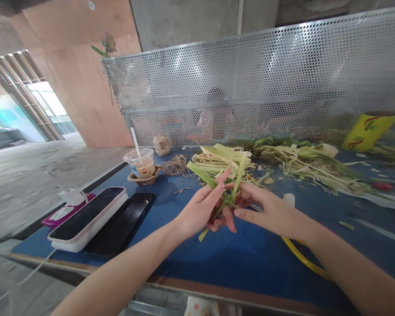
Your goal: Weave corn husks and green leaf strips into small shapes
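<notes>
Both my hands meet above the blue table [243, 259], closed around a few long green leaf strips [237, 177]. My left hand [200, 208] pinches the strips from the left, index finger stretched up along them. From the right, my right hand [266, 210] grips the same strips with fingers curled round them. The strips cross between the hands; one end sticks out below the left hand, others point up and left toward a pile of pale green leaves [224, 159].
Left on the table lie a phone on a white power bank [88, 217], a black phone [125, 224] and a pink item [61, 214]. A plastic drink cup [141, 163], string coil [176, 165], leaf scraps [309, 164], yellow tube [303, 259], yellow container [368, 131]. A perforated metal screen [266, 74] has a person behind it.
</notes>
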